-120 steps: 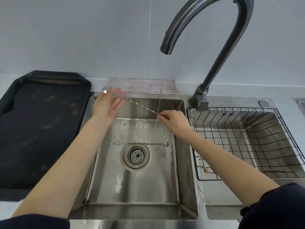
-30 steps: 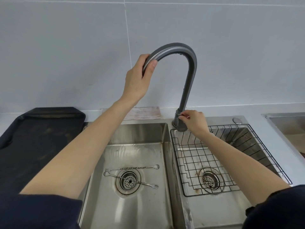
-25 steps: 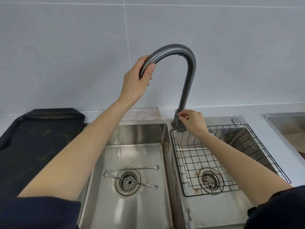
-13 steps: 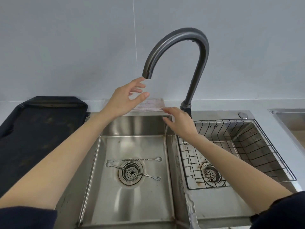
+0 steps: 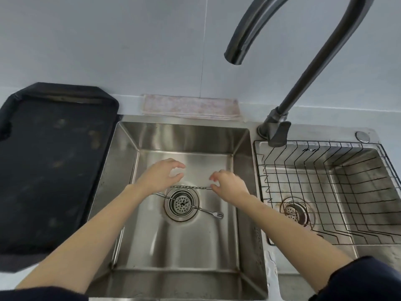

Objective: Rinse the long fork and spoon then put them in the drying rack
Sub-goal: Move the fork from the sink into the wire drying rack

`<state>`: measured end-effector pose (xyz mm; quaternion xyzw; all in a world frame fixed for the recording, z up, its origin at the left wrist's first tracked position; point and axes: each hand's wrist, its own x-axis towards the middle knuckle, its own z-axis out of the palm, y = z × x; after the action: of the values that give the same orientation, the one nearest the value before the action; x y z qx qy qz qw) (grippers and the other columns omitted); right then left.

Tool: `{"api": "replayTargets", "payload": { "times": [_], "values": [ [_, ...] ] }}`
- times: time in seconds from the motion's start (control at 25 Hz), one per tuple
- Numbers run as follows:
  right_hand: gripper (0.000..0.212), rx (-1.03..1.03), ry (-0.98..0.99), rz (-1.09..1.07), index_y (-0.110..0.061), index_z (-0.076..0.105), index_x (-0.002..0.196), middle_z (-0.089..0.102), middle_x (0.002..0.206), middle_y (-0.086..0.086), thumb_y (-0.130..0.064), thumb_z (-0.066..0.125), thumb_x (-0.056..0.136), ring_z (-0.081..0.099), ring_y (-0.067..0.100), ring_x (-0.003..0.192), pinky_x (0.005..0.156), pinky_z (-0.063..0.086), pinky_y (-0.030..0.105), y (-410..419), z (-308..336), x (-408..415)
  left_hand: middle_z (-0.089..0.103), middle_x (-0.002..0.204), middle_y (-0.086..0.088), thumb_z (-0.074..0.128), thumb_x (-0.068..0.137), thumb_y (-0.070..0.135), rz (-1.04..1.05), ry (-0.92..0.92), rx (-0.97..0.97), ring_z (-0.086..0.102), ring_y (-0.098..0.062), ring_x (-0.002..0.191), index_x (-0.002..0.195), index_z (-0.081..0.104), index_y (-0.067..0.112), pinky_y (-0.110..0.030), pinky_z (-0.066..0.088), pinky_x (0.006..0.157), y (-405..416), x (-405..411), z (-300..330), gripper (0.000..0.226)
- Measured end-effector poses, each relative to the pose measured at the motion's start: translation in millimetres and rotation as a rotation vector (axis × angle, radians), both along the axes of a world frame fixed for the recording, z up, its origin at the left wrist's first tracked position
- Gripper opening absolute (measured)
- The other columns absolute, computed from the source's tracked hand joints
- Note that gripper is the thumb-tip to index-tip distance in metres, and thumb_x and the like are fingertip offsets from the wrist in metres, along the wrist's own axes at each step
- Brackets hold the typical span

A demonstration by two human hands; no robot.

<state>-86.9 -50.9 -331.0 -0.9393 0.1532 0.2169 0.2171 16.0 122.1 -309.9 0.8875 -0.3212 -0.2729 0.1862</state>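
Note:
Two long thin metal utensils lie on the floor of the left sink basin [image 5: 184, 246]. The long spoon [image 5: 191, 187], with a twisted handle, lies crosswise just behind the drain. The long fork [image 5: 208, 211] lies slanted across the drain, tines pointing right. My left hand [image 5: 160, 177] hovers over the spoon's left end, fingers curled and apart, holding nothing. My right hand [image 5: 229, 185] is at the spoon's right end, fingertips close to it, with no visible grip. Both ends of the spoon are hidden by my hands. The wire drying rack [image 5: 314, 144] sits in the right basin and has nothing in it.
The dark curved faucet [image 5: 308, 68] arches overhead, its spout over the left basin with no water running. A black tray [image 5: 54, 159] lies on the counter to the left. A folded pinkish cloth [image 5: 191, 107] lies behind the sink against the wall.
Both hands let go of the faucet and came down into the left basin over the spoon. The water seen earlier has stopped, and both utensils lie in the sink.

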Motion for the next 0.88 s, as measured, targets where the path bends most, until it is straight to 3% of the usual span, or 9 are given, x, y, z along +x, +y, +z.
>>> {"api": "replayTargets", "payload": {
  "times": [0.16,0.44,0.56,0.64,0.72,0.8,0.88],
  "values": [
    [0.031,-0.007,0.106,0.051,-0.014,0.055,0.123,0.056,0.129,0.009,-0.017,0.044,0.094,0.050,0.030,0.120,0.098,0.042,0.037,13,-33,-2,0.056,0.128,-0.005,0.047,0.091,0.027,-0.073,0.048,0.176,0.052,-0.023,0.119,0.125,0.053,0.020,-0.037,0.042,0.101,11,-8,-48,0.035],
    [0.029,0.031,0.232,0.068,-0.012,0.055,0.119,0.053,0.129,0.011,-0.017,0.045,0.092,0.051,0.031,0.118,0.093,0.045,0.037,29,-79,-5,0.057,0.128,-0.009,0.046,0.090,0.018,-0.117,0.009,0.213,0.049,-0.028,0.122,0.121,0.056,0.012,-0.036,0.040,0.098,7,-27,-112,0.033],
    [0.026,0.044,0.210,0.055,-0.012,0.054,0.116,0.053,0.125,0.010,-0.018,0.047,0.092,0.050,0.030,0.116,0.091,0.044,0.037,34,-90,-8,0.066,0.109,-0.011,0.062,0.080,0.018,-0.150,-0.063,0.235,0.059,-0.030,0.106,0.105,0.065,0.010,-0.035,0.047,0.088,6,-29,-125,0.026],
    [0.025,0.047,0.199,0.059,-0.012,0.054,0.114,0.054,0.123,0.010,-0.018,0.047,0.092,0.050,0.029,0.114,0.089,0.044,0.037,35,-95,-8,0.071,0.074,0.000,0.083,0.052,0.026,-0.219,-0.120,0.269,0.069,-0.021,0.075,0.076,0.071,0.020,-0.023,0.053,0.065,8,-29,-132,0.027],
    [0.023,0.037,0.184,0.071,-0.012,0.056,0.112,0.055,0.121,0.010,-0.018,0.046,0.092,0.051,0.029,0.113,0.089,0.043,0.037,35,-96,-8,0.064,0.053,0.009,0.088,0.033,0.035,-0.228,-0.135,0.275,0.066,-0.010,0.057,0.056,0.067,0.028,-0.014,0.049,0.052,8,-30,-135,0.032],
    [0.023,0.029,0.173,0.084,-0.011,0.057,0.111,0.056,0.119,0.010,-0.019,0.046,0.092,0.051,0.029,0.112,0.090,0.042,0.036,35,-96,-8,0.063,0.051,0.009,0.088,0.035,0.034,-0.189,-0.130,0.224,0.066,-0.010,0.057,0.054,0.065,0.028,-0.014,0.049,0.052,8,-31,-134,0.030],
    [0.023,0.023,0.168,0.099,-0.011,0.057,0.111,0.056,0.119,0.010,-0.019,0.046,0.092,0.051,0.029,0.112,0.090,0.041,0.036,35,-95,-9,0.069,0.064,0.003,0.083,0.054,0.026,-0.145,-0.098,0.208,0.068,-0.019,0.073,0.066,0.070,0.021,-0.023,0.052,0.064,11,-31,-129,0.018]
  ]
}}
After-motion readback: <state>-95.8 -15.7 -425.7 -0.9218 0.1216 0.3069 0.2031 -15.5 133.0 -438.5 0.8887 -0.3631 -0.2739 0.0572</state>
